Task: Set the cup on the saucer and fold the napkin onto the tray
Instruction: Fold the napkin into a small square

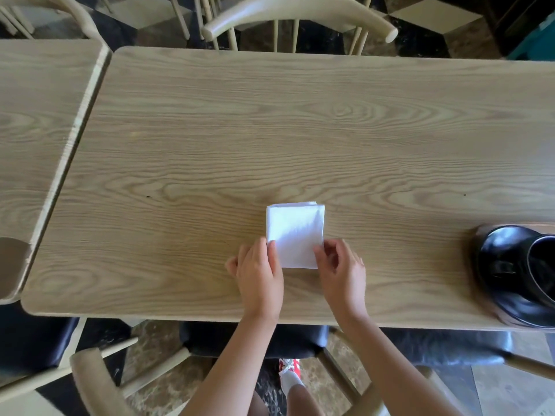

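Observation:
A white napkin (295,232), folded into a small square, lies flat on the wooden table (270,130) near its front edge. My left hand (258,273) pinches the napkin's near left corner. My right hand (341,270) pinches its near right corner. At the far right a black cup (540,265) stands on a black saucer (501,259), both cut off by the frame edge. They rest on a wooden tray (516,225), of which only a strip shows.
A second table (39,115) adjoins on the left with a narrow gap between. Pale wooden chairs stand beyond the far edge (297,13) and at the near side (90,373). A dark cushioned seat (255,340) is tucked under the front edge.

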### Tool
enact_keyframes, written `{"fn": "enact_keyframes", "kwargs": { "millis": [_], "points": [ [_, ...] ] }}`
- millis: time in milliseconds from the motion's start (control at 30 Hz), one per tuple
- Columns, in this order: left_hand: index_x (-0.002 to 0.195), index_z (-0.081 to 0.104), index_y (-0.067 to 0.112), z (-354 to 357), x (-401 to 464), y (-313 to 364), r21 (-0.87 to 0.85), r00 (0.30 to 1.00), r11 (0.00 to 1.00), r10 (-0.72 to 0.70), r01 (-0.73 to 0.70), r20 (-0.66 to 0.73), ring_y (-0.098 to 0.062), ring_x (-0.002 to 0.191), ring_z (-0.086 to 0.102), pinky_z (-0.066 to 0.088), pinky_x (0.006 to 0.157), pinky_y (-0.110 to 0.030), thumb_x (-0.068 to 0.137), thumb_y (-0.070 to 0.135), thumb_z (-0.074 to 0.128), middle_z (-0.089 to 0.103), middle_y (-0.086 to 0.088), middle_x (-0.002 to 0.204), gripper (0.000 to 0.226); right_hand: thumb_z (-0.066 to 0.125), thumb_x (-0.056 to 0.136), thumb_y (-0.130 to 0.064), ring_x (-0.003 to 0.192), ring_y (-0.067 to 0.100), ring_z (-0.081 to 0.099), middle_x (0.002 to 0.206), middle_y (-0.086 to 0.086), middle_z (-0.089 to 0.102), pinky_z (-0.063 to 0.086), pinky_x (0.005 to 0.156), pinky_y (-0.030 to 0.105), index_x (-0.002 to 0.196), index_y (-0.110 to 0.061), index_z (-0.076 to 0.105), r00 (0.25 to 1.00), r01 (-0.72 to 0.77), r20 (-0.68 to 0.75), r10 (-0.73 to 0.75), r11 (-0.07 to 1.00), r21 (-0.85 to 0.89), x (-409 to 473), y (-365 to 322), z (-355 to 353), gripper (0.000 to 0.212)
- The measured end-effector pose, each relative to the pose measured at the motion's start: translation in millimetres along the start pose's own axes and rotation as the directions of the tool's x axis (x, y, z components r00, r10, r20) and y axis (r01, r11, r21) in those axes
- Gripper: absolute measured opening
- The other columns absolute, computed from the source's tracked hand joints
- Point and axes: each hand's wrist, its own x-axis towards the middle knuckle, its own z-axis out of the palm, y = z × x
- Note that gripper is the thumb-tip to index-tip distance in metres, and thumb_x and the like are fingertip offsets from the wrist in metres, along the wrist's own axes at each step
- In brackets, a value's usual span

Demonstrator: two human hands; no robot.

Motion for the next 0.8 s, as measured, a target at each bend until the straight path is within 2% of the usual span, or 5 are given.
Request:
{"fn": "enact_keyframes", "kwargs": {
  "millis": [167,267,400,500,800],
  "points": [
    [0.076,0.052,0.015,7,10,1,0.098,0.999,0.995,-0.035,0.035,-0.001,-0.027,0.063,0.053,0.022,0.067,-0.034,0.093,0.026,0.037,0.056,0.000,0.059,0.026,0.055,0.085,-0.033,0.059,0.008,0.043,0.060,-0.015,0.046,0.034,0.068,0.031,0.070,-0.014,0.052,0.999,-0.045,-0.019,0.043,0.996,-0.080,1,2,6,0.025],
    [0.122,0.050,0.016,9,13,-1,0.158,0.993,0.980,-0.119,0.121,-0.020,-0.029,0.094,0.058,0.038,0.078,-0.041,0.090,0.031,0.050,0.065,-0.006,0.101,0.036,0.057,0.081,-0.031,0.064,0.019,0.048,0.065,-0.007,0.052,0.037,0.068,0.034,0.072,-0.016,0.047,0.997,-0.059,-0.060,0.052,0.989,-0.134,3,-2,10,0.021],
    [0.147,0.015,0.018,7,22,-10,0.225,0.953,0.933,0.244,-0.281,0.179,-0.022,0.144,0.012,0.021,0.108,-0.055,0.085,0.011,0.051,0.022,-0.009,0.154,0.072,0.053,0.076,-0.013,0.123,0.025,0.040,0.134,0.010,0.049,0.034,0.099,0.037,0.133,-0.018,0.036,0.987,0.153,0.009,-0.158,0.934,-0.323,12,-6,12,0.059],
    [0.147,0.016,0.014,8,37,-21,0.215,0.835,0.830,0.428,-0.515,0.345,-0.015,0.144,0.006,0.008,0.113,-0.050,0.087,0.017,0.041,0.020,-0.003,0.155,0.064,0.034,0.078,-0.005,0.143,0.026,0.012,0.153,0.012,0.023,0.020,0.114,0.048,0.145,-0.012,0.019,0.925,0.379,0.227,-0.305,0.796,-0.472,22,-9,22,0.068],
    [0.146,0.017,0.013,10,49,-28,0.200,0.769,0.816,0.388,-0.543,0.508,-0.011,0.141,0.013,0.010,0.113,-0.046,0.094,0.037,0.023,0.021,-0.001,0.155,0.057,0.029,0.091,-0.031,0.140,0.020,0.025,0.146,0.007,0.041,0.016,0.113,0.039,0.139,-0.007,0.036,0.876,0.471,0.357,-0.324,0.734,-0.489,38,7,26,0.054]
  ]
}}
